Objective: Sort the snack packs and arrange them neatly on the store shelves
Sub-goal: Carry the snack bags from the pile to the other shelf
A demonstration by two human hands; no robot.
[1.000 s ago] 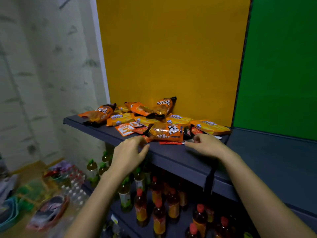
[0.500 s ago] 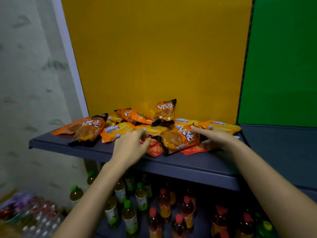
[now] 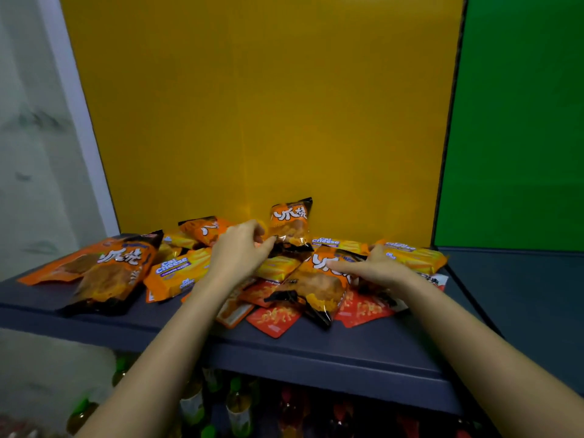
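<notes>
Head view: a dark shelf [image 3: 316,352] crosses the middle of the frame, and the snack packs lie heaped on it against a yellow back panel [image 3: 252,105]. The left hand [image 3: 240,251], at the centre, has curled fingers, and its thumb and fingertips pinch the lower left corner of an upright orange pack [image 3: 290,222]. That pack leans on the panel with its long axis vertical and its printed top up. The right hand [image 3: 376,270], right of centre, lies flat with straight fingers pointing toward the left of the frame, resting on a centre orange pack [image 3: 316,286]. This pack's long axis runs from the panel toward the shelf's front edge, dark end forward. At centre left a large orange pack [image 3: 117,273] lies slantwise, from upper right to lower left. Just beside it is a yellow cheese pack [image 3: 180,273], with another at the right end [image 3: 414,256]. Red sachets [image 3: 275,319] lie flat under the heap. A green panel [image 3: 518,121] fills the upper right, and bottles [image 3: 240,412] stand below the shelf.
</notes>
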